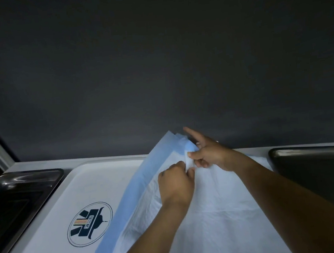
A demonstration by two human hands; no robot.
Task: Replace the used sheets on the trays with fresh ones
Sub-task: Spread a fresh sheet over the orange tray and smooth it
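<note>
The blue-edged sheet point(212, 214) ran out of view below, its folded corner pinched by left hand point(176, 184) and right hand point(208, 155), forefinger outstretched.

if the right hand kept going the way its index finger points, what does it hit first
Likely the dark wall behind the tray: on the right hand the index finger points past the sheet. Depth unclear.

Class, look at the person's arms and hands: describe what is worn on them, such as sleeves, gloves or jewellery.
No sleeves show: the left arm and right arm are bare to the picture's edge. The left hand and right hand wear no gloves. No watch, bracelet or ring is visible.
</note>
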